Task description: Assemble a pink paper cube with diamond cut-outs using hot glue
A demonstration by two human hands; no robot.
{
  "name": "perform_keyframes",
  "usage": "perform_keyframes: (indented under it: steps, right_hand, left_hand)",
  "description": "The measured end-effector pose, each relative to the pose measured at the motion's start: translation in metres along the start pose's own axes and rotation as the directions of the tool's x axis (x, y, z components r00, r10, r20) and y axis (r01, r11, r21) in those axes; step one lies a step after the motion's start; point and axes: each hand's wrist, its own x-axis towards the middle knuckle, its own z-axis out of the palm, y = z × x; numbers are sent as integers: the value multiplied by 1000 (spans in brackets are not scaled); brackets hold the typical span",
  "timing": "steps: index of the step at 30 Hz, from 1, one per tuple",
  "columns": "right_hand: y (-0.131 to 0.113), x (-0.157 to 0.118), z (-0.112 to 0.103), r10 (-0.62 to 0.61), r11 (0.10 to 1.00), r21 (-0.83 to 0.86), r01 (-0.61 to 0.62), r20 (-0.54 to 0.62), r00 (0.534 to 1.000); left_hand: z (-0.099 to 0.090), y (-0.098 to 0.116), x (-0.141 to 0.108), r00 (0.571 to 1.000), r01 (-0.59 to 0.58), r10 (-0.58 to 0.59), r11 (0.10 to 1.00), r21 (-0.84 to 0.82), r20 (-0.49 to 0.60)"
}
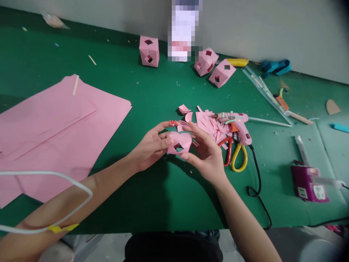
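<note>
Between my two hands is a small pink paper shape (179, 140) with curved edges and a cut-out opening at its lower side. My left hand (152, 147) grips its left side, thumb on the front, and a red patterned band wraps one finger. My right hand (208, 154) holds the right side with thumb below and fingers above. Just behind the hands lie pink paper scraps (208, 125). A pink glue gun (241, 127) rests on the scraps' right side, beside scissors with a yellow and a red handle (239, 158).
Large pink sheets (103, 109) cover the green table's left side. Pink paper cubes with holes (149, 51) stand at the back, near a pixelated upright object (183, 31). At right are a purple box (309, 183), glue sticks (268, 92) and a black cable (257, 174).
</note>
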Motion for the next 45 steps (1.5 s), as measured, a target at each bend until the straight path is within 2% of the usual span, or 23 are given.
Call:
perform_keyframes:
  steps: [3,6,23,25,27,30,33,41,45]
  right_hand:
    - [1,0,-2,-147,957,-247,154,47,988]
    - [3,-1,-1,-226,911,-344,229,49,973]
    - [2,-2,2,-228,930,-297,217,-2,974]
    - [2,-3,1,-211,942,-272,197,-25,977]
    - [2,-3,0,-185,960,-223,169,-55,981]
    - [2,-3,-3,-153,976,-170,139,-75,985]
    - [1,-4,-5,-117,982,-158,107,-57,991]
    - [2,-3,-3,-126,976,-188,112,-61,990]
    - [2,-3,-3,-152,971,-193,139,-55,987]
  left_hand:
    - [0,1,0,1000,9,-9,1000,-12,-19]
    - [0,3,-1,1000,10,-10,1000,-14,-27]
    - [0,0,-1,1000,-1,1,1000,25,-10]
    - [-1,0,-2,998,-54,52,996,68,21]
    - [-3,0,-2,985,-171,164,972,159,54]
    - [-6,-1,-4,924,-383,356,855,349,141]
    - [-6,-3,-7,869,-493,449,743,452,210]
    - [-2,-6,-13,851,-488,506,665,566,139]
    - [-1,-6,-12,864,-482,480,704,522,150]
